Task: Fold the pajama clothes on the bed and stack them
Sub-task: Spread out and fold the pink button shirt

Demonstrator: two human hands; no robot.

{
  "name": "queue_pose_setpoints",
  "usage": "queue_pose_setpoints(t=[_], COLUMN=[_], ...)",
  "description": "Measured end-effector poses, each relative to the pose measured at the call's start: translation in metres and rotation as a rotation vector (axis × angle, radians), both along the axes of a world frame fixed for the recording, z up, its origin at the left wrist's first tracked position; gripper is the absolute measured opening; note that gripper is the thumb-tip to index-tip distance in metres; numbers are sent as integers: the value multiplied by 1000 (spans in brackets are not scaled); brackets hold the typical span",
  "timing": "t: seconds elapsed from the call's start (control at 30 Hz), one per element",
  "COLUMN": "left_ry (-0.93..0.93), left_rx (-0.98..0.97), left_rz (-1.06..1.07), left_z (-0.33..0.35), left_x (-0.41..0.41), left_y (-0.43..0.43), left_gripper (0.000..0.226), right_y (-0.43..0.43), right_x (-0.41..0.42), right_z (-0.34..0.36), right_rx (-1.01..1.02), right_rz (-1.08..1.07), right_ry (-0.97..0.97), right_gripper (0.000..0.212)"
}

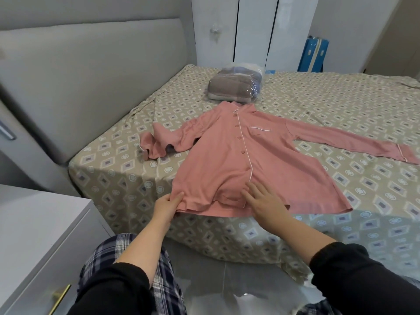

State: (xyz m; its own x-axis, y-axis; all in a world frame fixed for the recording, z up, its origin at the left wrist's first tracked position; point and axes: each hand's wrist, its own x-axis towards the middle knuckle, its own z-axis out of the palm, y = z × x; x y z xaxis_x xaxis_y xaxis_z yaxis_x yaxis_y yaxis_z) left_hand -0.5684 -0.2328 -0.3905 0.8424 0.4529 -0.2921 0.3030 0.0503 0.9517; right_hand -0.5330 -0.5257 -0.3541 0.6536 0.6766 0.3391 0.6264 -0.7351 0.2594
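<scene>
Bagged bundle (235,86) just behind pajama top (227,155) collar; nightstand (34,223) beside bed (113,178).

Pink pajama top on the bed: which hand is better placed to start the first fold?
Left, probably. The left hand pinches the pink pajama top at its near hem corner, ready to carry that side inward; the right hand lies flat mid-hem, better suited to holding the cloth down.

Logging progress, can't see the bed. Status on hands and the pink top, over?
Left hand pinches hem corner of pink top; right hand flat on hem. Top spread, buttoned, unfolded, one sleeve bunched. Plastic-wrapped bundle beyond collar, not blocking.
</scene>
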Motion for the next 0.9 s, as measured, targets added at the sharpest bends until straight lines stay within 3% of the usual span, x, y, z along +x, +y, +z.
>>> queue_pose_setpoints(t=[0.1,0.2,0.3,0.4,0.47,0.6,0.7,0.8,0.9], left_ry=[22,53,-42,-139,-162,-91,-1,101,205], left_rx=[1,-20,213,551,664,559,515,600,710], left_rz=[-20,-129,-218,-231,-190,32,158,119,52], left_z=[4,7,18,26,22,23,25,21,20], left_x=[-4,-8,-15,-22,-26,-30,-33,-34,-29], left_y=[-1,-3,-11,-20,-20,-14,-8,-10,-19], left_gripper=[19,48,72,54,55,51,48,46,44], right_y=[16,23,28,25,14,-18,-32,-34,-34], right_x=[2,5,9,11,12,14,8,0,3], right_z=[5,9,13,18,22,32,26,12,5], right_rx=[-50,-33,52,239,373,509,452,315,324], right_rz=[7,-17,-5,-12,-9,-61,-19,11,-17], right_ry=[-28,-31,18,103,122,67,84,147,188], right_gripper=[52,43,36,21,13,12,12,21,25])
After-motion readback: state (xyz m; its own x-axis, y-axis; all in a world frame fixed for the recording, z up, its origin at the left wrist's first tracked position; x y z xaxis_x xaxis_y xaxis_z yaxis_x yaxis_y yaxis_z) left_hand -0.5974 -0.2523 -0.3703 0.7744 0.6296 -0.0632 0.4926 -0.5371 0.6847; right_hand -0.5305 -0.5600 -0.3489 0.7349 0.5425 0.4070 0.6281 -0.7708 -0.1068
